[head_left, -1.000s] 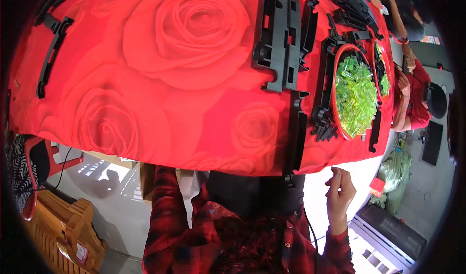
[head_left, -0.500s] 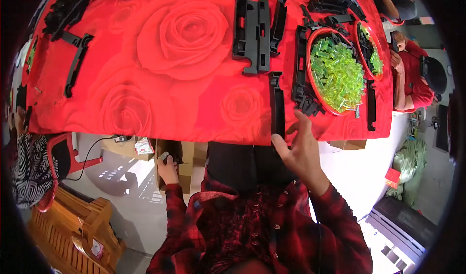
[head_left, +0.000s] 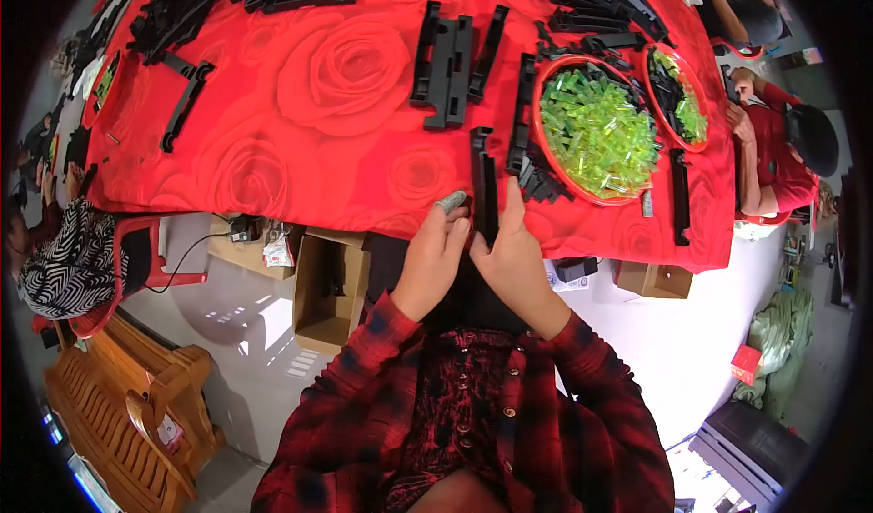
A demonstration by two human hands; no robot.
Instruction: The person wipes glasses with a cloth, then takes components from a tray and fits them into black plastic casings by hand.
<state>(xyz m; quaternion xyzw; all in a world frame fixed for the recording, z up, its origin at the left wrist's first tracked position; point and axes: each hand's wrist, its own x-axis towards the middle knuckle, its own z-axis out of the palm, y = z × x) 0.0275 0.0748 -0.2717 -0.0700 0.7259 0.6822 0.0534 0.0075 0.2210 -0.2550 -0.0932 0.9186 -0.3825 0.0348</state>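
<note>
Here we are at the table edge, and the black strip [head_left: 485, 181] lies between my hands, its long body running up toward twelve o'clock on the red cloth [head_left: 355, 181]. My left hand [head_left: 438, 256] is just beside it, fingers bent, something grey-green [head_left: 450, 202] at their tips; whether I'm wearing it or gripping it, I cannot tell. My right hand [head_left: 523, 266] has thumb and forefinger spread wide, the strip's near end showing between them; whether they touch, I cannot tell. At one o'clock from that hand sits the red tub [head_left: 607, 201], heaped with clear green pieces [head_left: 596, 131], small black pieces [head_left: 544, 186] at its near side. Twelve o'clock from my left: grouped black parts [head_left: 447, 72]. Nine o'clock, below the table: an open carton [head_left: 314, 267].
</note>
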